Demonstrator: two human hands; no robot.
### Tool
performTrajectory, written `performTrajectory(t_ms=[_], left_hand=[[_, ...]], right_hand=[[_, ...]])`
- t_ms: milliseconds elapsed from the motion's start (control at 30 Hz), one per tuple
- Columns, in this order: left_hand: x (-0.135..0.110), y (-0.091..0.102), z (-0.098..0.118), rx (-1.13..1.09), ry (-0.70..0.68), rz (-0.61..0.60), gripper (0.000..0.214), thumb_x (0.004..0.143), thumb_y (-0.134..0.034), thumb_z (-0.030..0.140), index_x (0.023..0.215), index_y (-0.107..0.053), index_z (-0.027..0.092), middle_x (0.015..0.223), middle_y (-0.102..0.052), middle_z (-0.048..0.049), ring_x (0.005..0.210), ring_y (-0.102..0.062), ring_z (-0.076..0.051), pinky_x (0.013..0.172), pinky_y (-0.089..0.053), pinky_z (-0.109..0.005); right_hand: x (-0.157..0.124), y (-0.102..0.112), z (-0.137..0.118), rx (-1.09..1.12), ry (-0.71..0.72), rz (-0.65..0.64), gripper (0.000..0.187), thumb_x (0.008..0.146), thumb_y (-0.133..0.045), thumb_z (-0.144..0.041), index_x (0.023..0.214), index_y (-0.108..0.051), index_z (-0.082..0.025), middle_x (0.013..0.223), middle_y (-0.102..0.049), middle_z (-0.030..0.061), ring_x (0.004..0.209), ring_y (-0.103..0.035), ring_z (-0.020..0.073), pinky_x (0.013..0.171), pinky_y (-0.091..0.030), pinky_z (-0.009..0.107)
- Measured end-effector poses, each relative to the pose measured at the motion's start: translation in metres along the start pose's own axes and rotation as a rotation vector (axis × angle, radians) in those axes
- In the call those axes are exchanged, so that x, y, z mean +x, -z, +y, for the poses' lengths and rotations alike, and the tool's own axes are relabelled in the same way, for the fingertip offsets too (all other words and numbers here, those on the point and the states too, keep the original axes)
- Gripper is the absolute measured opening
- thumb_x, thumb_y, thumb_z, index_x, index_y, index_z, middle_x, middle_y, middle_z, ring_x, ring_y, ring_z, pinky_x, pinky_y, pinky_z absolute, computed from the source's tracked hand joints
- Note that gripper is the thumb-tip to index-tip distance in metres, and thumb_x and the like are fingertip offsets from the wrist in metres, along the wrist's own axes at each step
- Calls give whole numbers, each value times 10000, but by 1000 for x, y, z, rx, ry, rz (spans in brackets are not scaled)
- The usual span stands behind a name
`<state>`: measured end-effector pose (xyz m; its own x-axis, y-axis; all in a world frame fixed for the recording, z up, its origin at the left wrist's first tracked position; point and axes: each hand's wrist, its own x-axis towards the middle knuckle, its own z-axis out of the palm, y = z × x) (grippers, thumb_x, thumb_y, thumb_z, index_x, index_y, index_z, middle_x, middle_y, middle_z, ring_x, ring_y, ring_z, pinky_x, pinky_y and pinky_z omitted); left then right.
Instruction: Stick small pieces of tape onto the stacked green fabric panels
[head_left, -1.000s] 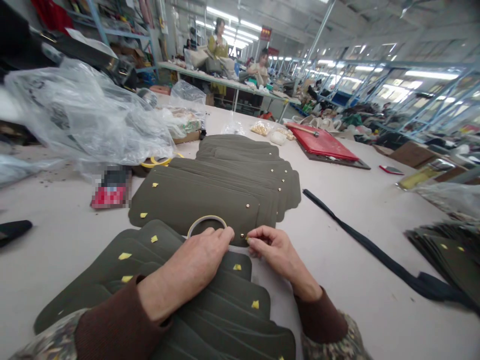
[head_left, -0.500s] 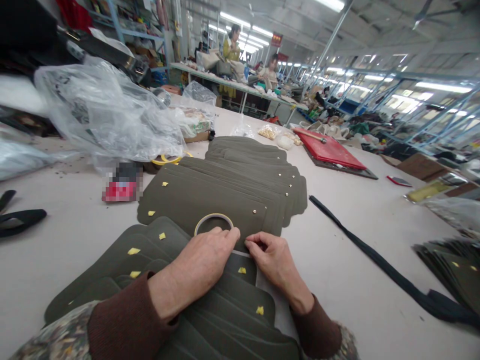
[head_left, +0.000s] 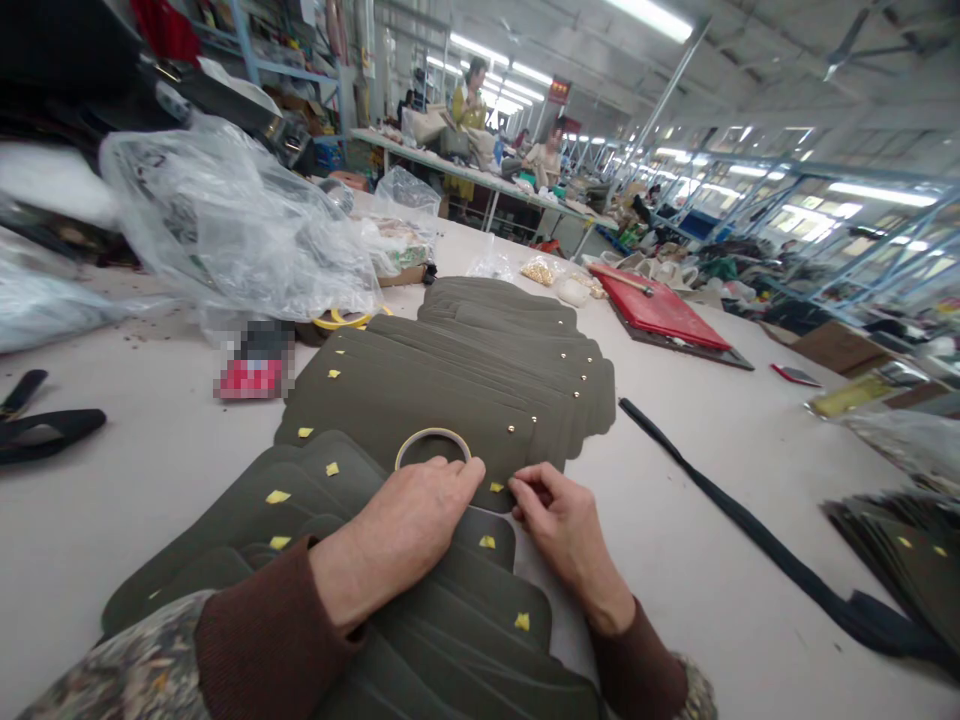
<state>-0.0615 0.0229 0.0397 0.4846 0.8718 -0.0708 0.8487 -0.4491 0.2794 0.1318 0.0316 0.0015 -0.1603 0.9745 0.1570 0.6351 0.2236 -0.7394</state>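
My left hand [head_left: 409, 525] is closed on a roll of yellow tape [head_left: 433, 434], whose ring stands up behind the fingers. It rests over dark olive fabric panels [head_left: 420, 375] fanned in overlapping layers, several with small gold studs. My right hand [head_left: 559, 520] is at the right edge of a panel, fingers curled into a pinch; whatever lies between the fingertips is hidden. Just left of those fingertips a small yellow tape piece [head_left: 496, 488] sits on the panel. Nearer me, a second fan of olive panels [head_left: 225, 510] carries several yellow tape pieces, partly covered by my left forearm.
Clear plastic bags [head_left: 240, 220] heap at the left, near black-handled scissors [head_left: 49, 435]. A black strap [head_left: 720, 510] crosses the right side, by a stack of olive panels [head_left: 900, 560]. A red board with a hammer [head_left: 667, 305] lies farther back. Two people work beyond.
My right hand has shifted slightly right, away from the panel, and a yellow tape piece now shows where its fingertips were. My left hand keeps the tape roll. The view has shifted slightly.
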Motion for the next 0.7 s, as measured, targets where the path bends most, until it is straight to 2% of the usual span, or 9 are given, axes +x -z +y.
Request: performTrajectory(t_ms=[67,200,300,500,567,700], left_hand=[[-1,0,0,13,0,3,216,871,-371,84,984,-517,195,830,-631,-58,768,-616,-222,657,-481,-328],[-2,1,1,17,5,-10,216,866,-380,84,989,-522,192,816,-632,-52,768,-619,-207,679,-482,-313],[-2,2,0,11,-12,-5,214,869,-376,89,988,-521,190,817,-632,-56,772,-623,-213,688,-485,-322],[-3,2,2,27,-22,11,200,861,-378,68,950,-510,189,798,-626,-54,760,-627,-222,665,-487,-325],[-5,2,3,29,-37,46,181,870,-383,78,945,-501,193,803,-624,-46,762,-624,-214,660,-485,-311],[-6,4,3,-12,-74,134,180,898,-383,107,992,-498,210,858,-634,-23,789,-625,-191,669,-479,-283]], right_hand=[[-5,0,0,-74,75,-19,108,849,-584,-222,776,-658,-193,709,-682,20,638,-638,160,625,-470,255],[-9,-7,-2,-278,160,-1,121,854,-580,-206,797,-685,-185,730,-684,45,665,-629,178,650,-454,272],[-6,-15,-3,-369,160,22,144,864,-566,-211,778,-677,-184,705,-664,42,641,-615,170,635,-433,263],[3,-20,-7,-371,146,44,146,846,-567,-233,722,-637,-200,667,-641,13,586,-585,139,582,-394,233],[3,-18,-9,-356,125,3,152,820,-581,-225,677,-626,-203,620,-629,1,550,-569,135,552,-382,231],[2,-8,-13,-276,67,-164,165,784,-581,-192,630,-635,-208,557,-626,-17,495,-549,129,496,-359,226]])
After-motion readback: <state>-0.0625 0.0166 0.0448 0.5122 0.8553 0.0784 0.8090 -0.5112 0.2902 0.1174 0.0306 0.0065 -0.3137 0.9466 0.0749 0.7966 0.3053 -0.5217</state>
